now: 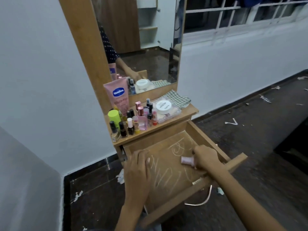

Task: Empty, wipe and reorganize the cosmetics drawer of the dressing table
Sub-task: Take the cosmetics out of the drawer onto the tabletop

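Note:
The wooden drawer of the dressing table is pulled out, its bottom marked with chalk scribbles. My right hand reaches into it and grips a small pale pink bottle lying on its side. My left hand rests on the drawer's left wall, fingers curled over the edge. On the tabletop stand several nail polish bottles, a pink perfume bottle, a lime-capped bottle, a pink lotion tube and a clear box with a white jar on it.
A checked green cloth lies at the back right of the tabletop, under the mirror. A white wall stands close on the left. The dark floor to the right is littered with white scraps. A curved metal handle hangs below the drawer front.

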`<state>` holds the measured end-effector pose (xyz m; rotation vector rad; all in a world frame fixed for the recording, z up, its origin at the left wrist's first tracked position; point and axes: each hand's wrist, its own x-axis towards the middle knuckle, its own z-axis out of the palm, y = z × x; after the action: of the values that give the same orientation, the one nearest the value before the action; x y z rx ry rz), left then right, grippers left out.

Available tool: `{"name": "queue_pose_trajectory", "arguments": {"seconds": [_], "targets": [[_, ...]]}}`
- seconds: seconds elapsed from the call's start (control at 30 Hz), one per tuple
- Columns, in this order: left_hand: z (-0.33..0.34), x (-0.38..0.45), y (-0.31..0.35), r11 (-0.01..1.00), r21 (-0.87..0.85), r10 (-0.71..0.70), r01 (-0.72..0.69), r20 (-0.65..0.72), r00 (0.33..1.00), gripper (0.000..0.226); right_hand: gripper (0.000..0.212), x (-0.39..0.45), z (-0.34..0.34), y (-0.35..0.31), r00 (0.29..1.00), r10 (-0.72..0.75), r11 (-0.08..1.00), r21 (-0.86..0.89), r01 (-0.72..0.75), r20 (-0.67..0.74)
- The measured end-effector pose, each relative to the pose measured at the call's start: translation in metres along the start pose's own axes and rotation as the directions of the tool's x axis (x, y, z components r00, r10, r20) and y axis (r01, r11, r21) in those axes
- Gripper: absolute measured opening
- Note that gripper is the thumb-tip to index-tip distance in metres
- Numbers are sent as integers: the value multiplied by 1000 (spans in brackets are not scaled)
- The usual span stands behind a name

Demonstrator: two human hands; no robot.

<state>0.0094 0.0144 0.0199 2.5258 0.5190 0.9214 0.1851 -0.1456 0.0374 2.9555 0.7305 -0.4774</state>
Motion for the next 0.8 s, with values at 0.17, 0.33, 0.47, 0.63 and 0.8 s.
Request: {"name": "queue_pose_trajectory", "arguments": {"seconds": [0.17,0.33,0.47,0.63,0.8], "targets": [[10,6,18,1000,27,10,-12,49,999,31,33,9,3,0,997,-65,996,-59,68,45],[8,23,28,993,111,22,-30,70,997,37,31,5,-8,-1,981,-173,926,324,193,-88],[7,40,30,984,153,91,-92,16,996,39,31,-9,-50,-18,924,-127,636,685,355,-361],[-1,71,31,939,303,160,-164,41,986,68,47,7,-116,-59,800,32,340,759,556,-600],[-11,106,22,886,431,178,-170,23,984,66,45,61,-170,-103,689,-9,398,629,668,-725]]}}
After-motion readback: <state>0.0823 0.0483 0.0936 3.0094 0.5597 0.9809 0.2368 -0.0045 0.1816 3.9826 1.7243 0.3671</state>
